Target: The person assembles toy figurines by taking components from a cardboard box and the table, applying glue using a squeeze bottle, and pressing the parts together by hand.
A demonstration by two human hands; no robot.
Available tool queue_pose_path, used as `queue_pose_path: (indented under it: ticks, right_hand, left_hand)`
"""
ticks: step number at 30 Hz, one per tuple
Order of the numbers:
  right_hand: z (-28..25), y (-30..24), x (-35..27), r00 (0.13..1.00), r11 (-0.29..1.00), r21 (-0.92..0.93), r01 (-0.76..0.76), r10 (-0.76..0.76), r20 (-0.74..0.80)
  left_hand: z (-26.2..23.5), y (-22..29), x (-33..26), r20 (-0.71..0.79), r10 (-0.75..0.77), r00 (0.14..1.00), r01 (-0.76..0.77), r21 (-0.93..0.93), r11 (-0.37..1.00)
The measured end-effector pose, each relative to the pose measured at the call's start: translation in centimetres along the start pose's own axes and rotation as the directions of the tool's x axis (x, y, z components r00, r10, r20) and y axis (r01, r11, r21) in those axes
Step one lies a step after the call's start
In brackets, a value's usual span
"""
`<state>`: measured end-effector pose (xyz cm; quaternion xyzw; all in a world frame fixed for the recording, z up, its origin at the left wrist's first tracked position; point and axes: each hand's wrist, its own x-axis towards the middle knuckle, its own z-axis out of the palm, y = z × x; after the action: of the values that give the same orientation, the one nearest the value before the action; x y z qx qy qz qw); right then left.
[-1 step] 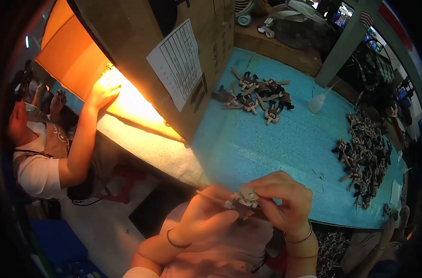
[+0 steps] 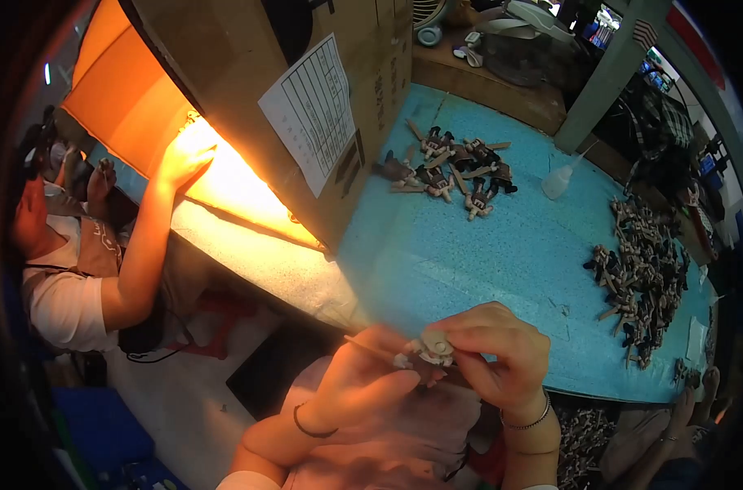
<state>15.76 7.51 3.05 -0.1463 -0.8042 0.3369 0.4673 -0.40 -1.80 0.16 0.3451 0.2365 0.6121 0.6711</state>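
Note:
Close to the table's near edge, my left hand (image 2: 367, 376) is closed around a small figurine (image 2: 427, 369) with a dark body and pale parts. A thin light-brown stick (image 2: 370, 349) juts out past its fingers to the left. Fingertips of my right hand (image 2: 502, 355) pinch a small round cream piece (image 2: 435, 342) with a raised middle, like a hat. It sits against the figurine's top; whether the two are joined I cannot tell. My fingers cover part of the figurine.
A loose group of figurines (image 2: 457, 170) lies on the blue table (image 2: 461, 261), with a larger pile (image 2: 642, 278) at right. Between them stands a translucent squeeze bottle (image 2: 558, 181). A cardboard box (image 2: 339, 106) rises at back left. Beyond it, a co-worker's hand (image 2: 188, 157) reaches into orange light.

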Motion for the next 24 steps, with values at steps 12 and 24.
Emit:
queue_pose_path:
  ticks: [12,24]
  right_hand:
    - [-0.6,-0.7,0.3,0.978,0.964,-0.181,0.195,-0.177,0.111]
    - [0.6,-2.1,-0.3,0.987,0.941,-0.337,0.034,-0.085,-0.136]
  left_hand:
    - [1.1,0.4,-0.7,-0.065,0.117,0.991,-0.102,0.204,0.974]
    - [1.2,-1.0,0.1,-0.091,0.393,0.915,-0.313,0.456,0.833]
